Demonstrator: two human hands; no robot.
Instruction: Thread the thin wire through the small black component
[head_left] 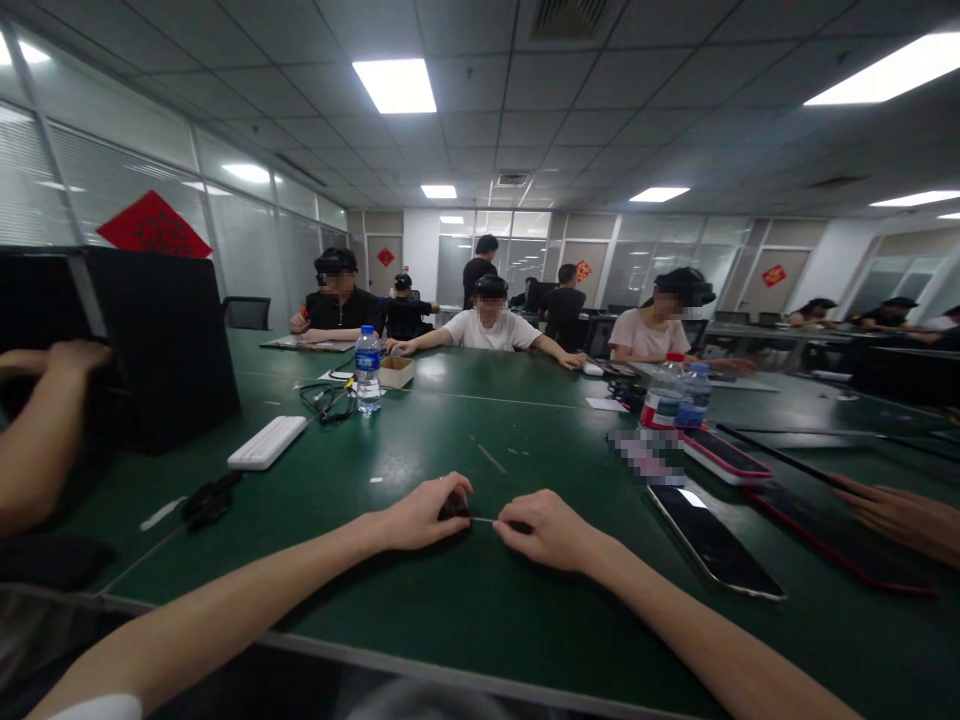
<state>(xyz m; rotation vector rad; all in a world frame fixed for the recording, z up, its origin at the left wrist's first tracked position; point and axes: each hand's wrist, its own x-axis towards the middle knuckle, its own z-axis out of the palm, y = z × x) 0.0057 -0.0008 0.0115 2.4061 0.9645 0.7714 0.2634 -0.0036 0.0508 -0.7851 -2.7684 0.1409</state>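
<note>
My left hand [420, 515] rests on the green table [480, 600] with its fingers pinched on a small dark object [454, 508]. My right hand [551, 532] lies just to its right, fingers pinched as well. A thin light strand or wire [484, 520] runs between the two hands. I cannot make out what the dark object is.
A phone [712, 545] lies right of my hands, another phone with a red case [726, 455] behind it. Water bottles [367, 370], a white case [268, 442], a small box [396, 371] and cables sit further off. Other people sit round the table; a neighbour's arm [37, 430] reaches toward a black box [161, 340] at left, another hand [900, 515] at right.
</note>
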